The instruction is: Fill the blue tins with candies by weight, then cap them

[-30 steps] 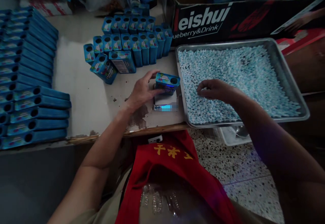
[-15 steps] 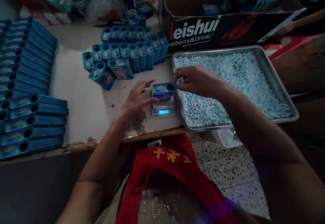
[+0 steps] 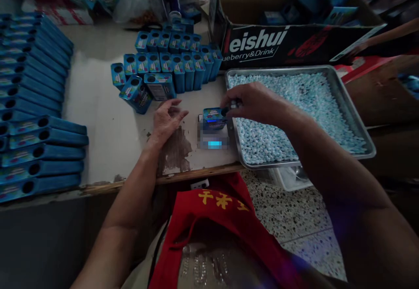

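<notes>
On the table [image 3: 108, 149], 1 metal tray [image 3: 337, 84] holds blue-white pellets [image 3: 262, 142], right fingers [image 3: 236, 91] gripping a few, left fingers [image 3: 170, 103] parted.

The right hand [image 3: 250, 101] pinches a few pale blue pellets [image 3: 262, 149] right at the dark hole in the top of a blue box [image 3: 213, 118], which stands upright on a small scale [image 3: 214, 143] with a lit display. The left hand [image 3: 167, 121], thumb and fingers parted, is over the surface [image 3: 104, 105] left of it. A metal tray [image 3: 352, 112] of pellets lies beside the scale, before a black-sided carton [image 3: 258, 46]; more blue boxes [image 3: 172, 68] stand grouped behind.
</notes>
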`<state>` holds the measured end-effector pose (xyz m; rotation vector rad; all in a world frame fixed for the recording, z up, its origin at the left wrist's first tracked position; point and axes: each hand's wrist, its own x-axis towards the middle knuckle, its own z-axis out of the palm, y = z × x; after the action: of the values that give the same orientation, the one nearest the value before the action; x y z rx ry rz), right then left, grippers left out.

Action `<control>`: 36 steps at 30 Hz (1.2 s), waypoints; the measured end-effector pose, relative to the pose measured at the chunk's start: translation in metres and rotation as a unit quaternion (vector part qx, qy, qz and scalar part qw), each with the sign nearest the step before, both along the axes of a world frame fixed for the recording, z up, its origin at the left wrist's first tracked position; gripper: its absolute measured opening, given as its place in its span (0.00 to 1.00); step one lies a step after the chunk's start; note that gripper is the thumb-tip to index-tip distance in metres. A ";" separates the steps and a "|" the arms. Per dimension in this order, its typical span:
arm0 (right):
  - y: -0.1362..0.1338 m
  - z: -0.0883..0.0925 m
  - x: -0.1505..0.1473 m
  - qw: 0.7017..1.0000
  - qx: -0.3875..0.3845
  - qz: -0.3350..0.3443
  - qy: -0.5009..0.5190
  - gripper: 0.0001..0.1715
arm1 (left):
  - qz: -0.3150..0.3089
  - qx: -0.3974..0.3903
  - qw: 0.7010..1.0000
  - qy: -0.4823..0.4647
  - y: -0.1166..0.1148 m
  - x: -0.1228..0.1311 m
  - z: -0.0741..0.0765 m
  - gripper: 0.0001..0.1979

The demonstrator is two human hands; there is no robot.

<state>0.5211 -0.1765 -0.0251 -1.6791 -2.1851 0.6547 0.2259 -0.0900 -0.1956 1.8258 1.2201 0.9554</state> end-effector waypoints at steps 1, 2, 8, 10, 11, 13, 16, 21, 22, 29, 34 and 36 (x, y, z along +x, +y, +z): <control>0.000 -0.001 0.002 1.000 -0.001 -0.008 0.021 0.06 | 0.014 0.010 1.000 0.012 0.001 0.001 0.000 0.23; 0.000 -0.002 0.006 0.999 -0.005 -0.022 0.047 0.06 | 0.028 0.021 0.999 0.025 0.002 0.002 0.001 0.21; -0.013 -0.034 0.049 0.935 -0.093 -0.201 0.277 0.04 | 0.062 0.050 0.995 0.061 0.007 0.007 0.000 0.14; -0.025 -0.048 0.063 0.918 -0.129 -0.267 0.263 0.11 | 0.081 0.050 0.994 0.058 0.010 0.007 -0.001 0.12; -0.033 -0.055 0.067 0.919 -0.143 -0.285 0.233 0.14 | 0.088 0.051 0.993 0.057 0.011 0.007 -0.002 0.12; -0.046 -0.064 0.072 0.927 -0.163 -0.288 0.180 0.18 | 0.094 0.055 0.993 0.056 0.012 0.006 -0.003 0.12; -0.056 -0.069 0.071 0.927 -0.180 -0.265 0.196 0.15 | 0.091 0.061 0.993 0.051 0.012 0.007 -0.003 0.13; -0.045 -0.063 0.064 0.900 -0.183 -0.220 0.330 0.16 | 0.093 0.054 0.993 0.046 0.011 0.008 -0.001 0.12; -0.042 -0.060 0.063 0.897 -0.176 -0.212 0.345 0.17 | 0.092 0.054 0.993 0.047 0.011 0.008 -0.001 0.12; -0.030 -0.031 0.035 0.915 -0.141 -0.135 0.352 0.16 | 0.074 0.055 0.995 0.045 0.012 0.010 -0.004 0.10; -0.021 -0.026 0.017 0.921 -0.115 -0.119 0.353 0.17 | 0.069 0.051 0.995 0.048 0.011 0.012 -0.004 0.10; -0.018 -0.026 0.013 0.925 -0.105 -0.113 0.347 0.18 | 0.065 0.051 0.995 0.052 0.010 0.012 -0.003 0.10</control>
<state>0.5342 -0.1946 -0.0514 -1.4490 -1.4412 1.2244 0.2379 -0.0803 -0.1990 1.9166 1.3912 1.0214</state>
